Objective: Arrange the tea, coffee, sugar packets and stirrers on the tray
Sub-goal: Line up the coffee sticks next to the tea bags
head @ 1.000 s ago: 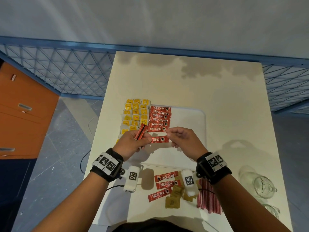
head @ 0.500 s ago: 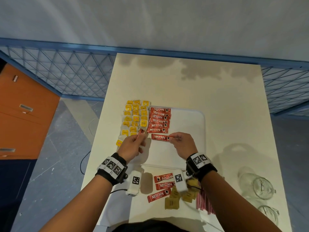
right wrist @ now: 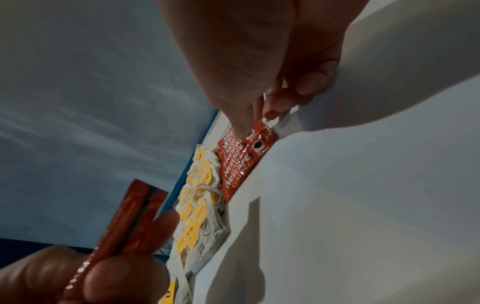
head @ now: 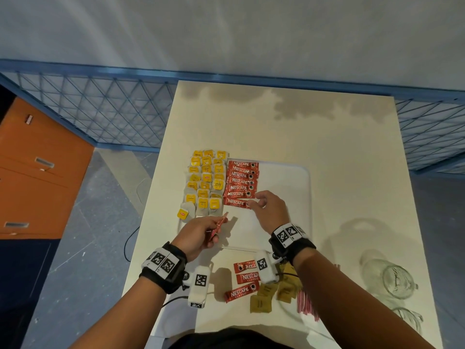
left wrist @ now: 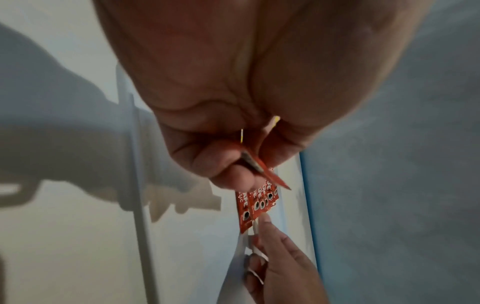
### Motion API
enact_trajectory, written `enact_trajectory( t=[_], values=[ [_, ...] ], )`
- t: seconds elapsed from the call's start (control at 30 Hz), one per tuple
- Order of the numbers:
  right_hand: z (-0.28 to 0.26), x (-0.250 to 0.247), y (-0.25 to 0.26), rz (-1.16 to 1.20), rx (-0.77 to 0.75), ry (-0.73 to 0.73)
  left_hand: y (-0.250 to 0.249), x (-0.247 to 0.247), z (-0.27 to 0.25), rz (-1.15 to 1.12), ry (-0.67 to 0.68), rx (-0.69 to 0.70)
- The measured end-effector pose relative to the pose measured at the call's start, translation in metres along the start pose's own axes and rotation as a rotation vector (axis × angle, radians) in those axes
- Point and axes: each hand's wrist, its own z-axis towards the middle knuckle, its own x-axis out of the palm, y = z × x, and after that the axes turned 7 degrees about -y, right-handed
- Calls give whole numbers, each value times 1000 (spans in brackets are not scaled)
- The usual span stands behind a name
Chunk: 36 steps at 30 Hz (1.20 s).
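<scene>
On the white tray (head: 289,172), yellow tea bags (head: 206,180) fill the left side. A column of red coffee packets (head: 241,182) lies beside them. My right hand (head: 254,201) pinches the right end of the nearest coffee packet (head: 235,202), thumb on top, as it lies at the bottom of the column (right wrist: 241,162). My left hand (head: 214,229) hovers over the tray's near left part and grips a few more red coffee packets (head: 221,222) edge-on (left wrist: 270,174) (right wrist: 140,205). Loose coffee packets (head: 247,278), brown sugar packets (head: 266,295) and red stirrers (head: 307,303) lie on the table by my body.
Two glass jars (head: 392,278) lie at the table's near right edge. A blue mesh railing (head: 100,112) runs behind the table, and an orange cabinet (head: 37,172) stands at the left. The tray's right half (head: 284,197) holds nothing.
My right hand carried the coffee packet away from my left hand and laid it at the bottom of the column. My left hand drew back toward me with its packets.
</scene>
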Motion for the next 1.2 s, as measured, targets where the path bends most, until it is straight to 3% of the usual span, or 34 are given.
enact_trajectory(
  t=[0.07, 0.17, 0.23, 0.3, 0.67, 0.9, 1.07, 1.2],
  values=[
    [-7, -4, 5, 11, -46, 37, 1, 0, -5, 134, 9, 105],
    [-20, -10, 8, 191, -78, 248, 2, 1, -9, 331, 19, 301],
    [-29, -14, 7, 276, -59, 389, 4, 4, -10, 324, 24, 359],
    [-34, -16, 3, 298, -88, 435, 5, 6, -10, 319, -3, 402],
    [-45, -27, 2, 340, -116, 369, 10, 9, -13, 326, -64, 432],
    [-49, -24, 4, 249, -202, 339, 18, 18, -18, 543, 86, 426],
    [-28, -13, 6, -2, -269, 260, 16, 22, -17, 467, -61, 366],
    [-9, 3, 6, -140, -221, 215, 12, 21, -14, 312, -120, 255]
  ],
)
